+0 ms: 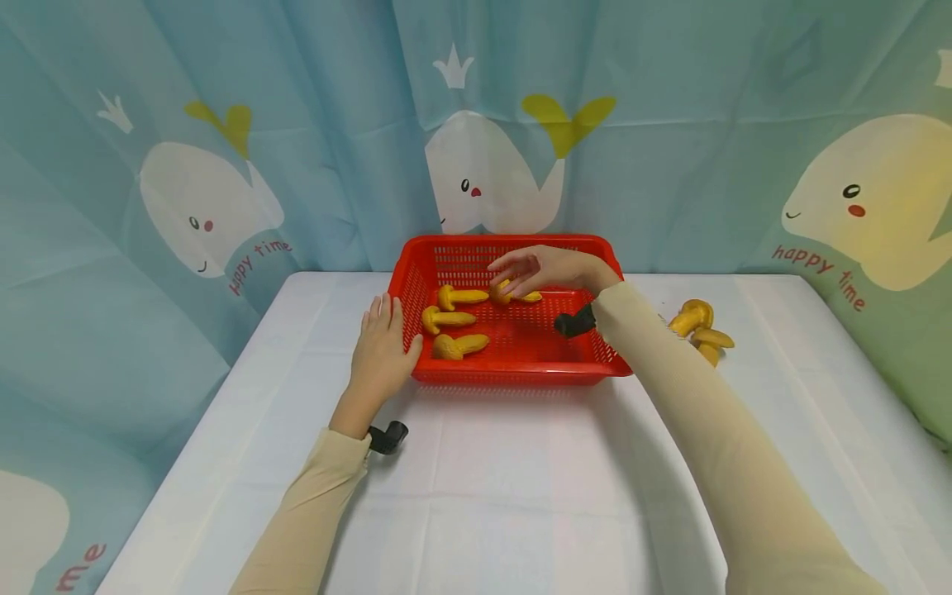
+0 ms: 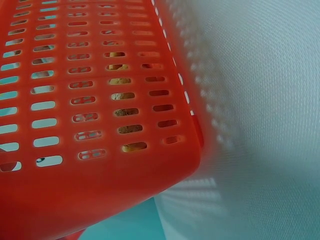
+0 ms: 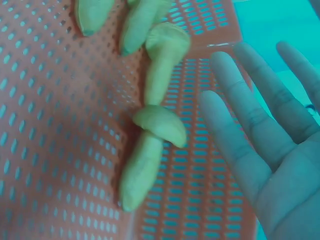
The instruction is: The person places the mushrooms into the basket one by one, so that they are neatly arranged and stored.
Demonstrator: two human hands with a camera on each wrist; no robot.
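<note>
A red plastic basket (image 1: 513,366) with slotted walls holds several yellow-brown mushrooms, among them a front one (image 1: 461,345), a middle one (image 1: 449,320) and a back one (image 1: 464,297). My left hand (image 1: 378,351) rests against the basket's left side, fingers extended along the rim. Over the back of the basket hovers my right hand (image 1: 554,268), its fingers apart and holding nothing. Beneath it lies another mushroom (image 3: 142,160), partly covered by the hand in the head view. The left wrist view shows the basket's slotted wall (image 2: 100,185), with mushrooms glimpsed through the holes.
Two more mushrooms (image 1: 692,317) lie on the white-covered table (image 1: 483,496) to the right of the basket, partly behind the right sleeve (image 1: 692,413). A blue curtain (image 1: 335,165) with printed whales hangs right behind the basket.
</note>
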